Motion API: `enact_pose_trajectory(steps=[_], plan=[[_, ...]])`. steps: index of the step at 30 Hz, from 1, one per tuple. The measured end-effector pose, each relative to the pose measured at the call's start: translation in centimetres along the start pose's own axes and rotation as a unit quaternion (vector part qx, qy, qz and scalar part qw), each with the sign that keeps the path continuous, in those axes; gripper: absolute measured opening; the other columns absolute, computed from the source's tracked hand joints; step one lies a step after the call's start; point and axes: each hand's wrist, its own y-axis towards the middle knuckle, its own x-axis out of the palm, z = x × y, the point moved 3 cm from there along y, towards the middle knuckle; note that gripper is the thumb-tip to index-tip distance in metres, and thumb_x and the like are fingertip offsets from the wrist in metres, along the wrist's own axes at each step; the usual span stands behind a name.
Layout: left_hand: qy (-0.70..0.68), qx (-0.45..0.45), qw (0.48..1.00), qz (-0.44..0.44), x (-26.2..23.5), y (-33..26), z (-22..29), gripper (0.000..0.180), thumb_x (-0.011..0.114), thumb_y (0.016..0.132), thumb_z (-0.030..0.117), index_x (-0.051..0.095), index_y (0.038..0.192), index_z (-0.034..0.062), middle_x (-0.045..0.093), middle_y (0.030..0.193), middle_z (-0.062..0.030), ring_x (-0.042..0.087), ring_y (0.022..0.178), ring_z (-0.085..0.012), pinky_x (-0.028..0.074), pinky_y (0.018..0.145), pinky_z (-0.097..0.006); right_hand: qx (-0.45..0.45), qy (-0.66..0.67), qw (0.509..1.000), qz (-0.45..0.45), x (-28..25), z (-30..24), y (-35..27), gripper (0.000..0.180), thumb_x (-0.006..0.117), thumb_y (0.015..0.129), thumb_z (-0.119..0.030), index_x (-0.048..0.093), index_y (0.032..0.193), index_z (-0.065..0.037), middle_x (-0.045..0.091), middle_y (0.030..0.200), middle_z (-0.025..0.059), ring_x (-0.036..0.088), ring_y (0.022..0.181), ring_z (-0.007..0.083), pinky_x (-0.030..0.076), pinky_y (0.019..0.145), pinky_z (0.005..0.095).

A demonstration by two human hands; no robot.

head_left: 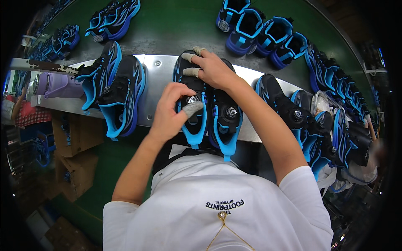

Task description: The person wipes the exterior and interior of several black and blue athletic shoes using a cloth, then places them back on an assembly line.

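Left hand (173,109) pinching dial (192,99) of shoe (190,94)

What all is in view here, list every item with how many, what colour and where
pair of shoes in hand: two, black and blue with round dials, on the metal ledge, centre
second pair: two, black and blue, on the ledge to the left
shoe pile: several, black and blue, at the right end of the ledge
shoes on the belt: many, blue and black, along the green belt above
metal ledge: one, silver, across the middle
bottle: one, lilac, lying at the ledge's left end
cardboard boxes: at least two, brown, lower left
left hand: pinching at the left shoe's dial
right hand: taped fingers, pressing on the shoes' toes
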Motion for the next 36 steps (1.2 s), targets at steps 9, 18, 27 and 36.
enact_pose_trajectory(steps=[9,18,27,36], plan=[[0.212,0.004,0.977,-0.034,0.6,1.1,1.6,0.03,0.079,0.078,0.015,0.064,0.101,0.0037,0.055,0.096,-0.0054,0.054,0.09,-0.0205,0.043,0.08,-0.032,0.033,0.075,0.997,-0.014,0.3,0.6,-0.4,0.048,0.065,0.092,-0.036,0.058,0.136,-0.02,0.051,0.137,0.0231,0.049,0.127,0.0403,0.041,0.106,0.0435],[-0.011,0.034,0.98,-0.196,-0.9,2.3,-0.6,0.028,0.078,0.08,0.015,0.067,0.105,0.0055,0.064,0.104,-0.0054,0.056,0.105,-0.0222,0.042,0.096,-0.033,0.009,0.076,0.997,-0.002,0.0,0.5,-0.6,0.045,0.064,0.093,-0.034,0.059,0.135,-0.02,0.053,0.134,0.0236,0.049,0.126,0.0413,0.041,0.105,0.0452],[0.086,0.019,0.996,0.013,1.4,-0.1,-0.2,0.032,0.08,0.074,0.014,0.065,0.102,0.0051,0.066,0.11,-0.0078,0.056,0.11,-0.0264,0.042,0.1,-0.037,0.001,0.059,0.998,0.012,-0.1,0.8,-1.1,0.045,0.064,0.093,-0.033,0.059,0.136,-0.021,0.054,0.132,0.0225,0.05,0.124,0.0407,0.042,0.104,0.0444],[-0.024,0.08,0.969,-0.234,-1.0,3.4,-1.0,0.024,0.073,0.082,0.019,0.067,0.102,0.0065,0.068,0.116,-0.0075,0.057,0.113,-0.0263,0.039,0.104,-0.038,-0.044,0.056,0.996,0.052,-0.5,0.3,-0.7,0.036,0.067,0.09,-0.026,0.067,0.124,-0.017,0.057,0.131,0.021,0.054,0.118,0.0394,0.045,0.101,0.0447]])
